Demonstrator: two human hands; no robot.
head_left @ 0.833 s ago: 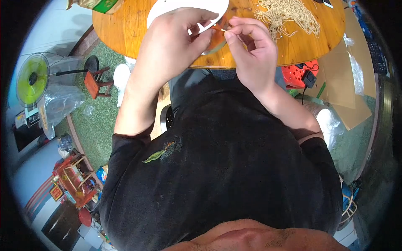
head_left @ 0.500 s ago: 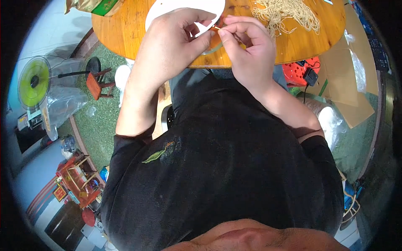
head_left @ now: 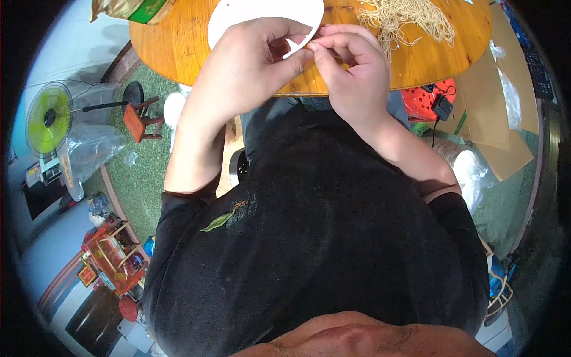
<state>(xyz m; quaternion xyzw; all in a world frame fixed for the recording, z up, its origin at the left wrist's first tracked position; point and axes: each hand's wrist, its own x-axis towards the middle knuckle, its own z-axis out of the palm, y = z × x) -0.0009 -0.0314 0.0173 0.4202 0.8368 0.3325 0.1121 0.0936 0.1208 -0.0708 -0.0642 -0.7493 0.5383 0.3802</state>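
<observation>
A white round plate-like disc [head_left: 262,11] is tilted in front of me, with a small dark spot near its top. My left hand [head_left: 253,62] is curled over its near edge, thumb and fingers closed around the rim. My right hand [head_left: 360,71] is at the disc's right edge, thumb and forefinger pinched together against the left thumb tip. What lies in that pinch is too small and covered to make out. Beyond my right hand, a loose heap of thin beige string [head_left: 410,21] rests on the wooden table [head_left: 172,50].
A gold and green bag [head_left: 134,9] sits at the table's far left. On the floor are a small wooden stool [head_left: 140,122] and a green fan [head_left: 49,117] at left. To the right stand a red patterned stool [head_left: 419,104] with a black adapter and cardboard sheets [head_left: 485,113].
The disc has shifted slightly right and nearer. A pale tip and a reddish thing that showed between my hands are now hidden. My hands stay close together.
</observation>
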